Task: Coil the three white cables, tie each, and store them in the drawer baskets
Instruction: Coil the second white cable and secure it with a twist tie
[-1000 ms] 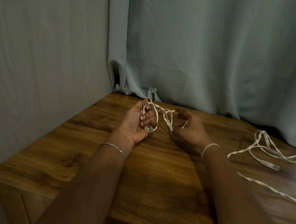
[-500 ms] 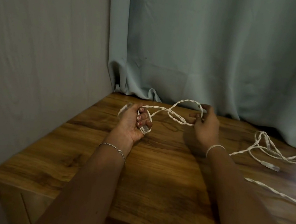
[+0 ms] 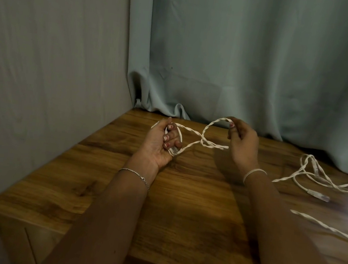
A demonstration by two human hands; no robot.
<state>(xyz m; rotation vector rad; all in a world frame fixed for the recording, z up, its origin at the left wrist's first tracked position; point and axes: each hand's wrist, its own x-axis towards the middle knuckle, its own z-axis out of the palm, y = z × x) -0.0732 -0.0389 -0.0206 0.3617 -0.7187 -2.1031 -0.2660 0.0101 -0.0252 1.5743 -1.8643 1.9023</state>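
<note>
While the left hand [image 3: 160,143] is clutching coiled cable [image 3: 191,130], the right hand [image 3: 243,144] is pinching a loop. Twisting between them is probably threatening tangles

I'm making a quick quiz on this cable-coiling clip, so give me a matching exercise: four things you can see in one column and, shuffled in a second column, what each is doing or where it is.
Column one
1. left hand
2. right hand
3. loose cable
4. curtain

Column two
A. lies slack on the table
B. pinches a raised loop of the held cable
C. hangs behind the table
D. grips small coils of the held cable

Pairs: 1-D, 2-B, 3-A, 4-C.
</note>
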